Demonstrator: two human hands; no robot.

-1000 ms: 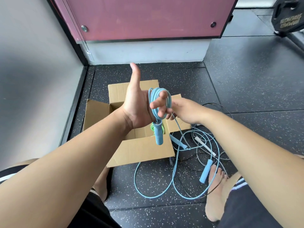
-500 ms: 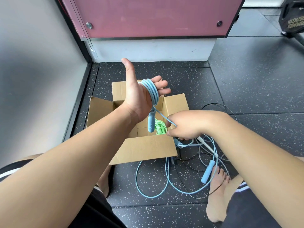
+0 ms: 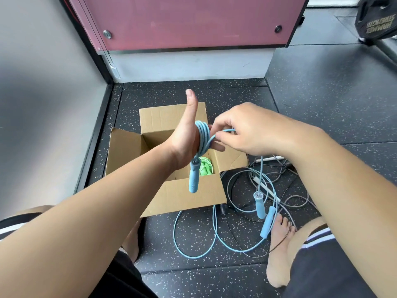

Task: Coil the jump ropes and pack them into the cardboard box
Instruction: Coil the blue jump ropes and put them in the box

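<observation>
My left hand (image 3: 184, 138) is held upright over the open cardboard box (image 3: 182, 196), thumb up and fingers straight. Several turns of a light blue jump rope (image 3: 203, 134) are wound round it. One blue handle (image 3: 193, 179) hangs below the palm. My right hand (image 3: 247, 130) pinches the same rope right beside the left fingers. From there the rope drops to its other handle (image 3: 258, 204) near the floor. A coiled green rope (image 3: 205, 168) lies inside the box.
A second blue rope (image 3: 193, 252) with its handle (image 3: 267, 222) loops on the speckled black floor right of the box, tangled with grey and black ropes (image 3: 298, 201) and white handles (image 3: 266, 159). My bare foot (image 3: 279, 250) rests beside them. A grey wall stands left, a weight plate (image 3: 378, 18) far right.
My right hand has risen from beside the box up to the left fingers, carrying the rope over for another turn. The rope's free handle has been drawn closer.
</observation>
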